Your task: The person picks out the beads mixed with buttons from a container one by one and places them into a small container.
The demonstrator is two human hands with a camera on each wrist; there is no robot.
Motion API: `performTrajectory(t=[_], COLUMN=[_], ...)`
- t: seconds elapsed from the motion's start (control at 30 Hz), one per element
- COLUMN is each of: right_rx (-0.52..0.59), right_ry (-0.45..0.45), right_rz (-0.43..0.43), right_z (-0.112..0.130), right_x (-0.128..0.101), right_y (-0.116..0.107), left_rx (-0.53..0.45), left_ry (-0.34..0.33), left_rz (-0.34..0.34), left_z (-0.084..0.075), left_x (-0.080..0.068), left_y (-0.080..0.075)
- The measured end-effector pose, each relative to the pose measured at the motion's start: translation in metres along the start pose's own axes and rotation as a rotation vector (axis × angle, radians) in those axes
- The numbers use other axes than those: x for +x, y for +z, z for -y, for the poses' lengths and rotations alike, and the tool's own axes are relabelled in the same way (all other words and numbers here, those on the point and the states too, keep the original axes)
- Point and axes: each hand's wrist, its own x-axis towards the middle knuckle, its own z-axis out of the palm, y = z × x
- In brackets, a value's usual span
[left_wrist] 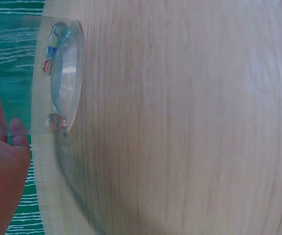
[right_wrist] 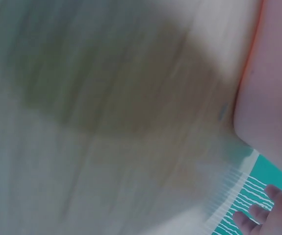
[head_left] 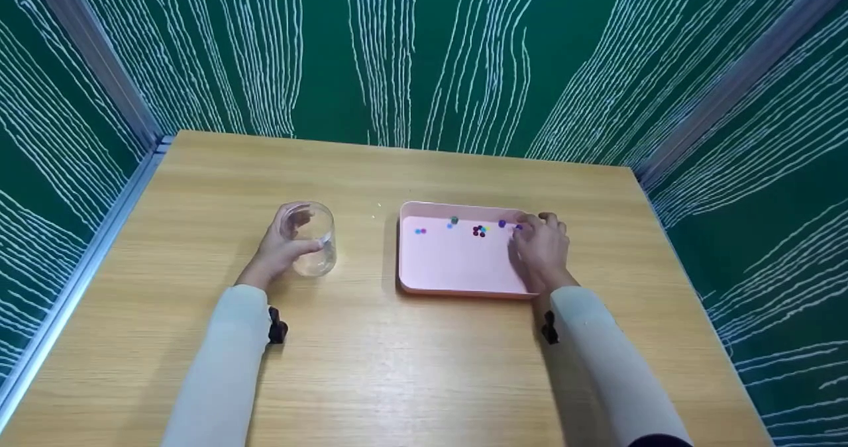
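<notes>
Two pale sleeves are reaching up the table. The left hand is curling round the upright glass, which is holding a few marbles. The right hand is resting in the tray, fingertips curling at the beads just left of them along the far rim; whether they are pinching one, I cannot tell.

tray blurred (right wrist view), beads tiny

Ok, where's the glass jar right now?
In the head view the glass jar stands on the table, left of the pink tray, with the left hand holding it.
</notes>
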Motion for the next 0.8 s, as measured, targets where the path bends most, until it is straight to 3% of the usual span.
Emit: performTrajectory(t=[0.43, 0.6, 0.8], right_rx=[-0.002, -0.012, -0.032], right_ry=[-0.017, -0.019, -0.044], right_rz=[-0.029, -0.028, -0.053], right_z=[-0.006, -0.005, -0.004], right_x=[0.003, 0.003, 0.0], right_y=[0.007, 0.007, 0.006], left_rx=[-0.039, -0.046, -0.01], left_ry=[-0.001, -0.008, -0.002], left_rz=[-0.028, -0.023, -0.023], left_z=[0.002, -0.01, 0.001], left_x=[0.003, -0.002, 0.0], left_y=[0.002, 0.005, 0.001])
